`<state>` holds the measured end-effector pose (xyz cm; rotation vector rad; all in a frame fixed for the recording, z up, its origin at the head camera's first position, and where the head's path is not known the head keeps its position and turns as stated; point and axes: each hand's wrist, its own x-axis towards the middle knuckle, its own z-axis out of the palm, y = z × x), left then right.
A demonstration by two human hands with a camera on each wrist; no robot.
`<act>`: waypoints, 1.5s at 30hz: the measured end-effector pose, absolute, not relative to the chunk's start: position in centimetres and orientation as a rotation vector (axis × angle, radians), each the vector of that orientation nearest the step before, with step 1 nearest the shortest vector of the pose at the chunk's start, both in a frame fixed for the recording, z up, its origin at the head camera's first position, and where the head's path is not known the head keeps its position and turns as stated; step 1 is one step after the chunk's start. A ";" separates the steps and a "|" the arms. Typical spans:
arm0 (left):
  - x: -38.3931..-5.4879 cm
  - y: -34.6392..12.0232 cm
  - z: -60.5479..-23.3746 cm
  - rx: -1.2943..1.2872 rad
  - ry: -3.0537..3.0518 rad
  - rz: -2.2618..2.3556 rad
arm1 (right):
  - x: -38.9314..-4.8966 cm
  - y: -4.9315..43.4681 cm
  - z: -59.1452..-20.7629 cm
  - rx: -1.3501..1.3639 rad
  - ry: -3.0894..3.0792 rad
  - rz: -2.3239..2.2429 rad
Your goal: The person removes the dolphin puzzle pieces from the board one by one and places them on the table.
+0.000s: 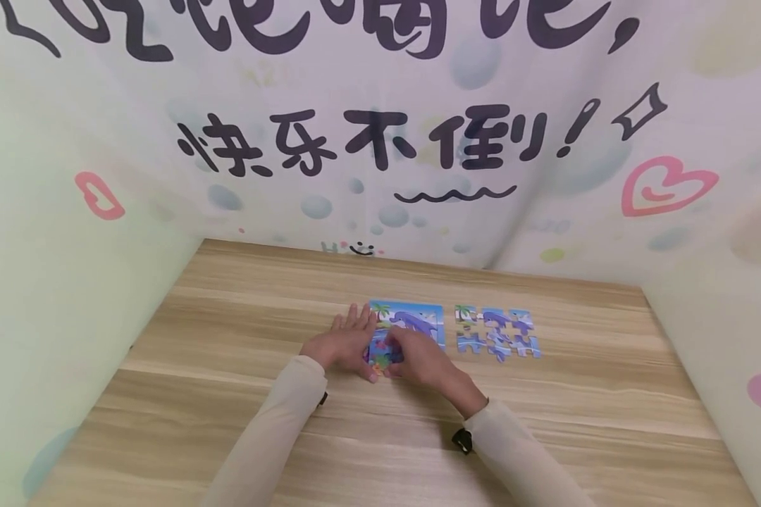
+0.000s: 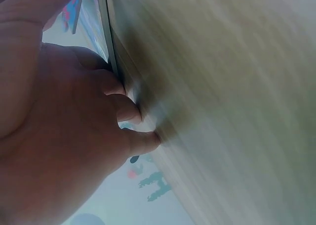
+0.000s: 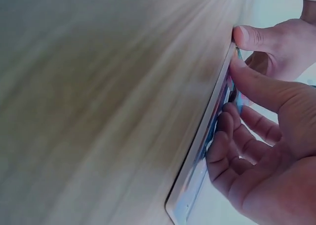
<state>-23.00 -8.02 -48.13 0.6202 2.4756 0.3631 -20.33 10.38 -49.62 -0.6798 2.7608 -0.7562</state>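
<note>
A square jigsaw board (image 1: 440, 318) with a dolphin picture lies on the wooden table. My left hand (image 1: 342, 345) rests along the board's left side, fingers extended and spread, thumb near its lower corner. Over the lower part of the board, my right hand (image 1: 421, 358) pinches a colourful puzzle piece (image 3: 239, 99) between thumb and fingers. That piece stands tilted up from the board in both wrist views, and the fingers cover much of it. Right of the board, several puzzle pieces (image 1: 497, 336) with dolphin and palm tree parts are laid out, some joined.
The light wood-grain table (image 1: 228, 408) meets a printed cloth backdrop (image 1: 279, 211) with dark lettering at its far edge. Pale walls flank it on both sides. A black strap part (image 1: 461, 441) shows at the right wrist.
</note>
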 end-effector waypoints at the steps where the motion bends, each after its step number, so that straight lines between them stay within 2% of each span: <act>1: -23.0 -8.0 -48.1 0.620 2.475 0.361 | -20.3 10.4 -49.6 -0.680 2.753 -0.781; 20: -23.0 -8.2 -48.1 0.629 2.466 0.374 | -20.6 11.9 -50.0 -0.592 2.732 -1.154; 45: -22.9 -8.2 -48.3 0.623 2.481 0.362 | -18.5 22.1 -50.1 -0.462 2.833 -1.056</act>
